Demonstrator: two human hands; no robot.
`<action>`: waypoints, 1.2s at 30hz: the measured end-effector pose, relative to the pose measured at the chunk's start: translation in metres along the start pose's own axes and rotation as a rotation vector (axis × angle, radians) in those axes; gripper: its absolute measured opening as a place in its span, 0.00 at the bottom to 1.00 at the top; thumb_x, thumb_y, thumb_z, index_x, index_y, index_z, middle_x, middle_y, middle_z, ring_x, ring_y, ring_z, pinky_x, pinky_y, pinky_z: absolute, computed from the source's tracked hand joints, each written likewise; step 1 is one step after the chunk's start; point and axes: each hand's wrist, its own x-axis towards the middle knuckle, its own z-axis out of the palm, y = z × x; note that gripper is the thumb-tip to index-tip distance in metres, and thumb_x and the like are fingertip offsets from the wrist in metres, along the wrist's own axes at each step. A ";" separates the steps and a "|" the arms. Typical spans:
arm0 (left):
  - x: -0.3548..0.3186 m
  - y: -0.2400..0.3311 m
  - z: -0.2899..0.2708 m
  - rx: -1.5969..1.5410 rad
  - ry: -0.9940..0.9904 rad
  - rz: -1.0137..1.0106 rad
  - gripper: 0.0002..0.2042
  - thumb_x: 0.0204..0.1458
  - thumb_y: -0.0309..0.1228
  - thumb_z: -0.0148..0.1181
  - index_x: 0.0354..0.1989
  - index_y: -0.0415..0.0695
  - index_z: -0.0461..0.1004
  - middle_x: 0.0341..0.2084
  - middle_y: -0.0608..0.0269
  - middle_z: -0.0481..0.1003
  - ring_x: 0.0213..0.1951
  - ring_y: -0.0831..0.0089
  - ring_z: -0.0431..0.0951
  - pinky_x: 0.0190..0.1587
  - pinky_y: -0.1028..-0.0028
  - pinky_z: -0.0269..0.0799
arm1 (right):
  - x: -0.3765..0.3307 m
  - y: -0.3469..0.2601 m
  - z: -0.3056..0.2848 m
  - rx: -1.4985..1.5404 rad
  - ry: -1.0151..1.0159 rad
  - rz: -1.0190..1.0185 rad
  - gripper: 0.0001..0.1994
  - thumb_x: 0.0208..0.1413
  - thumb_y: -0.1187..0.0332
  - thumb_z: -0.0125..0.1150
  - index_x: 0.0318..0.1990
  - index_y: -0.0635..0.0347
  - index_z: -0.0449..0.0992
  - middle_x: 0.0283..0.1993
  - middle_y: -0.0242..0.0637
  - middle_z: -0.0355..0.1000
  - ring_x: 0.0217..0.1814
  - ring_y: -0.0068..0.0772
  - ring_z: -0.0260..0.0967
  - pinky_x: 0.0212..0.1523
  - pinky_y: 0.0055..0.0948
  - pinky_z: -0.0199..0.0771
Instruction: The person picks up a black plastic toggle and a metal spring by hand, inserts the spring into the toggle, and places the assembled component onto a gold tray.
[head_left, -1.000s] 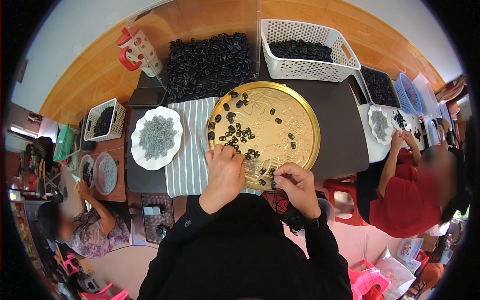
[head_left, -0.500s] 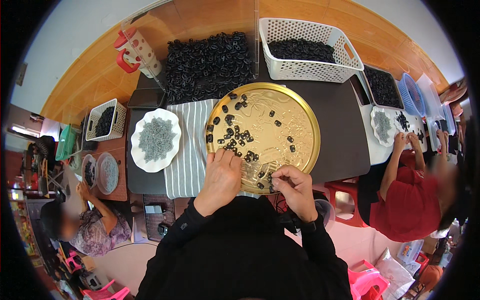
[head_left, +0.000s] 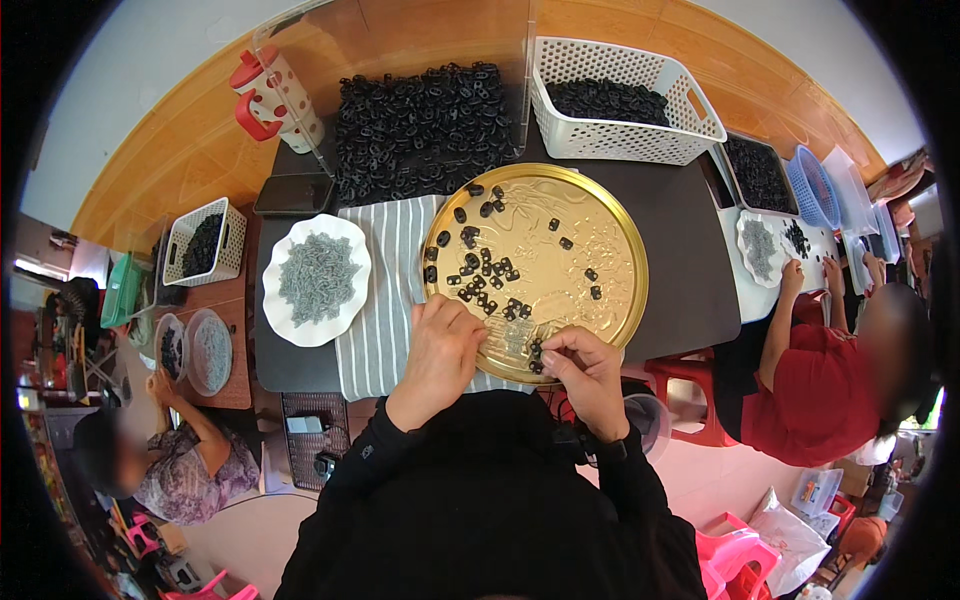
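A round gold tray lies before me, with several small black two-holed plastic pieces scattered over its left half and small clear slivers on its right. My left hand rests over the tray's near left rim, its fingers curled together; what they hold, if anything, is hidden. At the near edge, my right hand pinches thumb against fingers on a few black two-holed pieces. Between my hands lies a small patch of clear slivers. A white scalloped plate of grey-clear small parts stands left, on a striped cloth.
Behind the tray are a clear-walled bin of black pieces and a white perforated basket. A spotted cup and a dark flat case stand back left. People sit at side tables, left and right.
The tray and table sit slightly further right in view. My right hand has drawn the pinched black pieces closer together; both hands stay at the tray's near edge.
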 end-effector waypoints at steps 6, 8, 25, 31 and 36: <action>-0.005 0.002 -0.004 -0.042 0.029 -0.024 0.04 0.41 0.20 0.60 0.26 0.40 0.74 0.25 0.61 0.71 0.34 0.60 0.69 0.39 0.65 0.60 | -0.003 0.001 0.007 0.019 0.024 -0.005 0.04 0.52 0.82 0.56 0.36 0.66 0.73 0.31 0.27 0.69 0.31 0.14 0.65 0.34 0.15 0.66; -0.005 0.003 -0.006 -0.068 0.033 -0.024 0.03 0.42 0.20 0.60 0.26 0.40 0.74 0.25 0.61 0.72 0.34 0.61 0.69 0.39 0.67 0.61 | -0.003 0.001 0.008 0.030 0.037 -0.002 0.05 0.52 0.82 0.56 0.36 0.66 0.73 0.31 0.27 0.70 0.31 0.15 0.66 0.34 0.15 0.66; -0.016 0.028 0.004 -1.324 0.104 -0.527 0.04 0.55 0.20 0.54 0.37 0.34 0.73 0.32 0.67 0.73 0.35 0.84 0.70 0.40 0.82 0.66 | 0.004 -0.005 0.051 -0.172 0.173 -0.503 0.07 0.51 0.83 0.55 0.39 0.70 0.72 0.33 0.37 0.67 0.31 0.22 0.63 0.31 0.18 0.61; -0.016 0.029 0.007 -1.378 0.143 -0.526 0.04 0.54 0.20 0.55 0.37 0.34 0.73 0.32 0.66 0.74 0.35 0.83 0.71 0.41 0.81 0.67 | 0.006 -0.001 0.053 -0.167 0.182 -0.486 0.08 0.51 0.83 0.55 0.39 0.69 0.72 0.33 0.36 0.68 0.31 0.23 0.64 0.31 0.19 0.62; -0.020 0.028 0.007 -1.371 0.132 -0.514 0.04 0.54 0.20 0.55 0.36 0.35 0.73 0.32 0.66 0.74 0.36 0.82 0.71 0.41 0.81 0.67 | 0.005 0.000 0.057 -0.191 0.199 -0.498 0.07 0.51 0.82 0.56 0.39 0.68 0.73 0.32 0.36 0.69 0.31 0.23 0.64 0.32 0.19 0.63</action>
